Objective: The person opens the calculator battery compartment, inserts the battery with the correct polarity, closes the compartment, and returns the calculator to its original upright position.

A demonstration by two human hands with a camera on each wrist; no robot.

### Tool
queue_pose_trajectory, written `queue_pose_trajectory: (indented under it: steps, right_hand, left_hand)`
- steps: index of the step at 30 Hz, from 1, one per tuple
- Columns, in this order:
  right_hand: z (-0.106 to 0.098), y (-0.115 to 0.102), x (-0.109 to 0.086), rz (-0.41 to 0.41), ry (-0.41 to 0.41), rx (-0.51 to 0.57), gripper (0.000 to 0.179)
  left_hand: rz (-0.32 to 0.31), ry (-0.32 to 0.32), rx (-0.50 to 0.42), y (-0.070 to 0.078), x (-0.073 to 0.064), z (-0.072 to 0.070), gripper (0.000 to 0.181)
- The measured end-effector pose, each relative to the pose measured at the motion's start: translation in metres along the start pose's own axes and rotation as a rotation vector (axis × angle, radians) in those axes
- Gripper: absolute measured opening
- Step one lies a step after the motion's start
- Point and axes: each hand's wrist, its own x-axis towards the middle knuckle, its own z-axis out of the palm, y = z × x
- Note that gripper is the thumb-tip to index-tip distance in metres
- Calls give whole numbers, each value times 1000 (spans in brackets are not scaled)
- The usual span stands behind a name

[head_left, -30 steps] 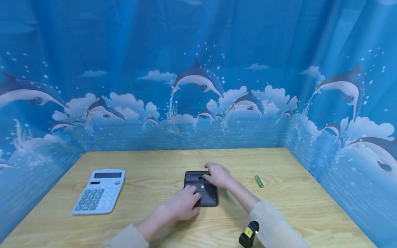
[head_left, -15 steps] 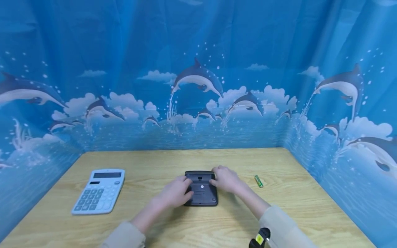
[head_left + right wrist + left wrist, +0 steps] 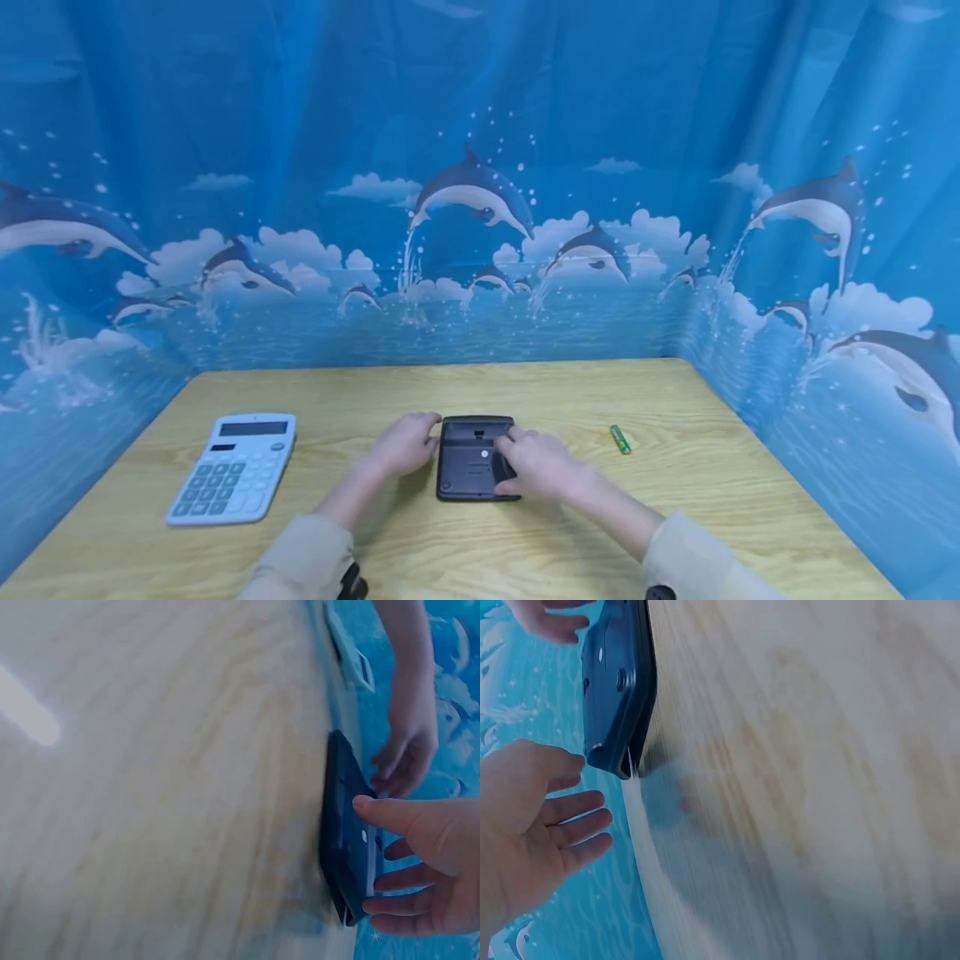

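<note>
A black calculator lies back side up on the table, with an empty-looking recess near its far edge and a small white dot in its middle. My left hand is at its far left corner; in the left wrist view the fingers are extended beside that corner, and whether the thumb touches it is unclear. My right hand lies over its right side. In the right wrist view, the thumb reaches over the back and the loosely bent fingers are at the edge.
On the left of the table lies a white calculator, keys up. A green battery lies to the right of the black calculator. A blue dolphin-print curtain stands around the back and sides of the wooden table.
My left hand has gone from the black calculator's near left part to its far left corner. The right hand has shifted from the far right corner down along the right side.
</note>
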Motion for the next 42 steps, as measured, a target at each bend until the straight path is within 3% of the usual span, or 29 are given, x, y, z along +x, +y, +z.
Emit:
queue_pose_trajectory:
  steps: [12,16,22,34,42]
  right_hand:
    - [19,-11,-6,-84,58,-81,70]
    - [21,-12,-7,-100,62,-63,67]
    - [24,-12,-5,-115,49,-28,64]
    - [23,0,0,-57,4,205,77]
    - [23,10,3,-37,-7,300,77]
  left_hand:
    - [36,-97,126,-5,15,7,40]
    - [70,-91,193,-9,19,11,35]
    - [111,-90,228,-16,20,17,48]
    - [141,-56,208,-18,20,14,44]
    - [207,-26,178,-20,21,8,49]
